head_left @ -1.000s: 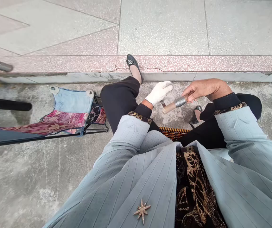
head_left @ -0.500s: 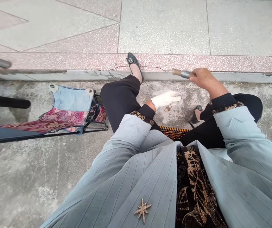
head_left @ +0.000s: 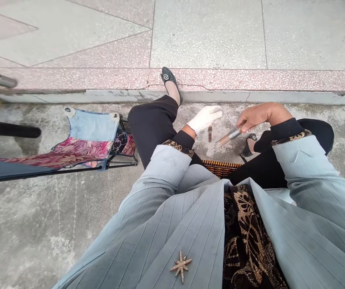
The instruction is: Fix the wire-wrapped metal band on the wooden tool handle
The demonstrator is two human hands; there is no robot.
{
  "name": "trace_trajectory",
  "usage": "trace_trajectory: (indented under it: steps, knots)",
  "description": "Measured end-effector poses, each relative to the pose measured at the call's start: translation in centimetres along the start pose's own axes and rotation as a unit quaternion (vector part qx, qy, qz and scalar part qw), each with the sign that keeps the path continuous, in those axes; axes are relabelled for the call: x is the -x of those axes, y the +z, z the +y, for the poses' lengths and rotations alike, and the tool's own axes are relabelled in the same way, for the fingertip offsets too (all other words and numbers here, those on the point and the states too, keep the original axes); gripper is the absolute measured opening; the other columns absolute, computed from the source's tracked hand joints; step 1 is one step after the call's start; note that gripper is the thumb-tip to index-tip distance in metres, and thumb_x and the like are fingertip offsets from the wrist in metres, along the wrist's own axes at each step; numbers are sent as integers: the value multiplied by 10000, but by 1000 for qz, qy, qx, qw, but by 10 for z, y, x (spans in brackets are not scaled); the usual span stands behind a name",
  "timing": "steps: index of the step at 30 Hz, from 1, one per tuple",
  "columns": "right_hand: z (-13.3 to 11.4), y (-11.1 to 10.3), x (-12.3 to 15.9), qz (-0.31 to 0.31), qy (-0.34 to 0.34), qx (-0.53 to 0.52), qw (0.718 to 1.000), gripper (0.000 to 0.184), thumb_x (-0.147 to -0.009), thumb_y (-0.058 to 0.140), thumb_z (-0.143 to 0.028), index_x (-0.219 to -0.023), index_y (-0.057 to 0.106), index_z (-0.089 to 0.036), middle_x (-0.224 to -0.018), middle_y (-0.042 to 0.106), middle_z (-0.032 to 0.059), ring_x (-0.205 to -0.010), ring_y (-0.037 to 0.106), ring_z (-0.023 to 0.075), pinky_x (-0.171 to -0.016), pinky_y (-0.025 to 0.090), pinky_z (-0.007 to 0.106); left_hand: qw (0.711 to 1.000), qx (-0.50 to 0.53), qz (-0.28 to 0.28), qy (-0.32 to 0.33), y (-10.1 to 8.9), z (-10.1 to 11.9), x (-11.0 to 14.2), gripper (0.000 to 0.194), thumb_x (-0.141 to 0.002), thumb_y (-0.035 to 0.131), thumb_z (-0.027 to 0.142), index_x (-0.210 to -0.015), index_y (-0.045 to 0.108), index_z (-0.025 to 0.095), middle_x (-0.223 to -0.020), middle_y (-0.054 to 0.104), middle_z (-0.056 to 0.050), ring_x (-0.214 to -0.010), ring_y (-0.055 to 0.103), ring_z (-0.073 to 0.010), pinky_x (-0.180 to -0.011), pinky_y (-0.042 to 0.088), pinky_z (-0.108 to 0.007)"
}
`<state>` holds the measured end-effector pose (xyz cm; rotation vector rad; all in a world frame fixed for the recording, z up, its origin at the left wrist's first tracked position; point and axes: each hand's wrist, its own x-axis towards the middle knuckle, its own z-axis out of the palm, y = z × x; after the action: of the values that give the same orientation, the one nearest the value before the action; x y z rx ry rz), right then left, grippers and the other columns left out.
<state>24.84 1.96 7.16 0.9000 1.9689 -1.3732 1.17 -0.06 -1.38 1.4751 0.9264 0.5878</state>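
your hands are apart. your left hand (head_left: 205, 119), in a white glove, lies open with nothing visible in it, and your bare right hand (head_left: 258, 116) pinches a wire-wrapped wooden rod (head_left: 228, 137) by its silver band. the rod sits low between your hands, tilted, with its lower end pointing toward a short brown peg (head_left: 210, 133) that stands upright on the concrete floor (head_left: 70, 224). you can't tell from this view whether the rod's end touches the floor.

watch your right-hand grip first: only your fingertips hold the rod, so a slight twist or a loss of pressure could let it slip or swing. if it dropped, it would land near your right shoe (head_left: 249, 146). the peg is the next risk. it looks narrow and stands on rough concrete just below your gloved fingers, so a careless move of the glove or a swing of the rod could knock it over. the pale dusty patch (head_left: 217, 140) around it may also make your glove slide if you lean your weight there.
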Motion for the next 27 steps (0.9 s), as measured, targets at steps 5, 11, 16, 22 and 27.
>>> trace_trajectory:
  steps: [5, 11, 16, 22, 27]
  knots:
    - [-4, -1, 13, 223, -105, -155, 957, 311, -830, 775, -449, -1026, 787, -208, -806, 693, 8, -773, 585, 169, -759, 445, 313, 998, 13, 21, -55, 1, -6, -4, 222, -890, 629, 379, -795, 579, 185, -581, 501, 28, -543, 430, -116, -549, 323, -253]
    - [-4, -1, 1, 451, -93, -278, 843, 264, -871, 776, -445, -902, 720, -188, -798, 667, 34, -737, 557, 158, -732, 484, 310, 997, 48, -65, 14, 3, -7, -1, 282, -937, 582, 421, -809, 599, 170, -642, 506, 23, -525, 369, -85, -521, 296, -242]
    - [0, -3, -15, 473, 52, -196, 857, 193, -939, 710, -322, -983, 725, -134, -764, 657, 43, -723, 564, 157, -746, 479, 328, 994, -24, -97, 49, 4, -5, -2, 249, -928, 569, 363, -793, 619, 160, -685, 541, 12, -576, 406, -91, -573, 318, -245]
    - [-7, -6, -20, 392, 176, 38, 902, 258, -935, 637, -271, -1087, 781, -121, -965, 728, 131, -922, 655, 257, -824, 489, 371, 991, -111, -68, 26, 8, 4, 0, 244, -896, 574, 333, -729, 609, 159, -671, 567, 7, -649, 465, -119, -658, 381, -256]
    - [-3, 1, -22, 232, 204, 120, 943, 192, -898, 687, -286, -961, 804, -147, -901, 754, 140, -812, 673, 252, -753, 498, 374, 979, -193, -57, 24, 11, 8, 3, 213, -865, 582, 325, -787, 704, 169, -721, 639, -11, -725, 569, -166, -732, 447, -285]
